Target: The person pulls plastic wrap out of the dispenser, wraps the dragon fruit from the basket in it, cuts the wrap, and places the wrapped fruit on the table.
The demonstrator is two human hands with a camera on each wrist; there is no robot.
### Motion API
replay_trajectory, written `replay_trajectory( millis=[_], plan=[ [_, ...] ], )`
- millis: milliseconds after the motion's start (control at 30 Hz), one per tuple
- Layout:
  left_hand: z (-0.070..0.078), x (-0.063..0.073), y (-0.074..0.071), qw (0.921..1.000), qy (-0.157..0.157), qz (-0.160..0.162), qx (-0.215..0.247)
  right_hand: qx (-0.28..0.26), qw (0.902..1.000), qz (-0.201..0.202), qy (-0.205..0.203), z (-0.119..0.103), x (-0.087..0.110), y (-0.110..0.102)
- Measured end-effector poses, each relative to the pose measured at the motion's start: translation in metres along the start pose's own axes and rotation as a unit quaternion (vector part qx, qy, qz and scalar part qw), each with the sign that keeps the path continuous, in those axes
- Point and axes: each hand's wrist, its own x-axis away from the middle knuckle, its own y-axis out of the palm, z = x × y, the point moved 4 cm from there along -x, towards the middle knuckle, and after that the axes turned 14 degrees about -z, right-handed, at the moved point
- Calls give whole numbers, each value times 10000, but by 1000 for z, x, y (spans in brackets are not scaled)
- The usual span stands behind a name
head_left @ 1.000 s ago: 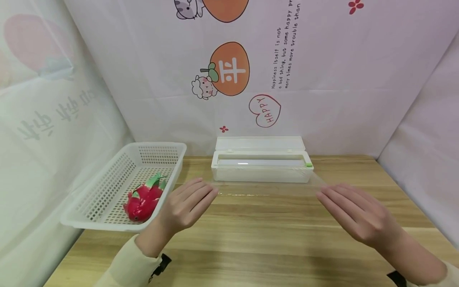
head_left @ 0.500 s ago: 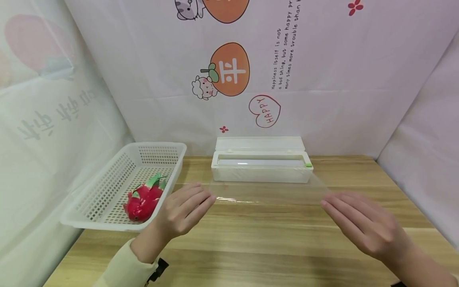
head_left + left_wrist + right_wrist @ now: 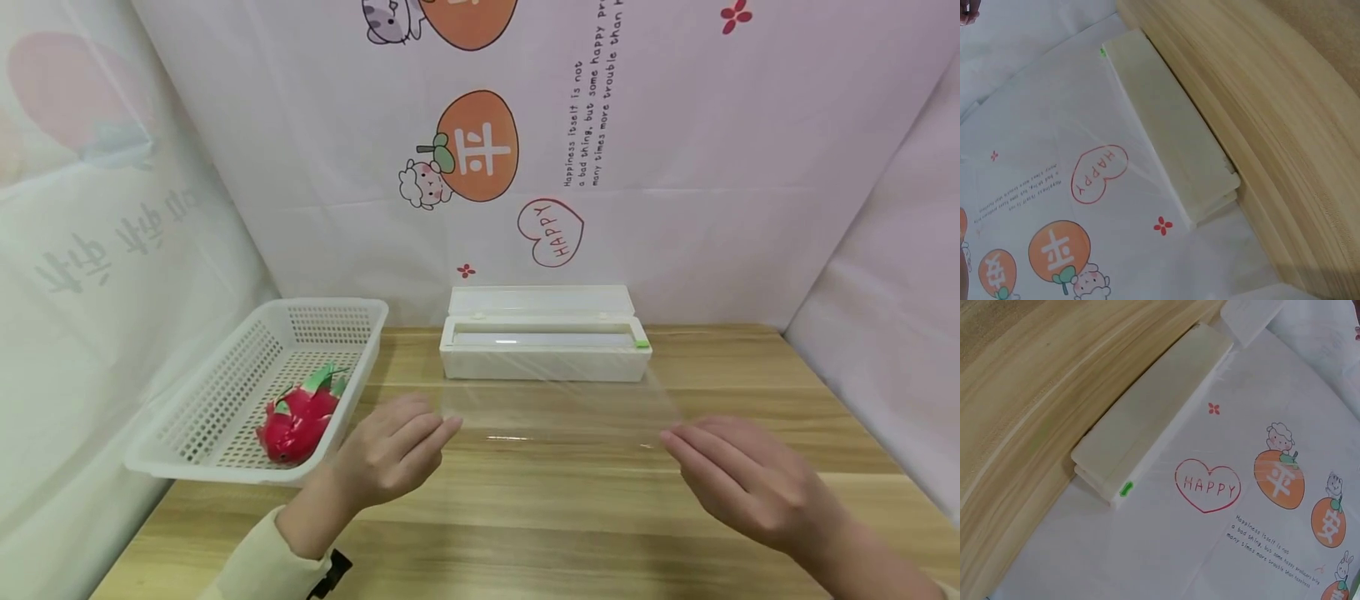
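A sheet of clear plastic wrap [image 3: 558, 408] stretches from a white wrap dispenser box [image 3: 543, 365] toward me, above the wooden table. My left hand [image 3: 393, 450] pinches its near left corner. On the other side, my right hand [image 3: 750, 483] pinches the near right corner between thumb and fingers; the thumbs are mostly hidden. The dispenser's lid [image 3: 542, 300] stands raised at the back, with a pale roll [image 3: 543, 339] inside. A green slider [image 3: 642, 343] sits at the box's right end. Both wrist views show the dispenser box [image 3: 1166, 125] [image 3: 1154, 406].
To the left, a white perforated basket [image 3: 217, 475] holds a red dragon fruit [image 3: 300, 425] with green tips. The wooden table [image 3: 555, 533] meets printed white cloth walls [image 3: 675, 167] at the back and sides.
Both hands have moved toward me and slightly lower, drawing a longer stretch of plastic wrap out of the dispenser. The dispenser box and the basket have stayed in place.
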Motion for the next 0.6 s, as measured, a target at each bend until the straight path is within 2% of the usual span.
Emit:
replay_trajectory(
  millis=[167, 300, 600],
  plan=[
    [2, -1, 1, 9999, 10, 81, 81, -174, 9997, -115, 157, -3, -4, 0],
    [4, -1, 1, 9995, 156, 110, 236, -396, 9987, -230, 230, -4, 1, 1],
    [10, 3, 5, 9986, 400, 92, 331, -635, 9976, -236, 133, -7, 9, 2]
  ],
)
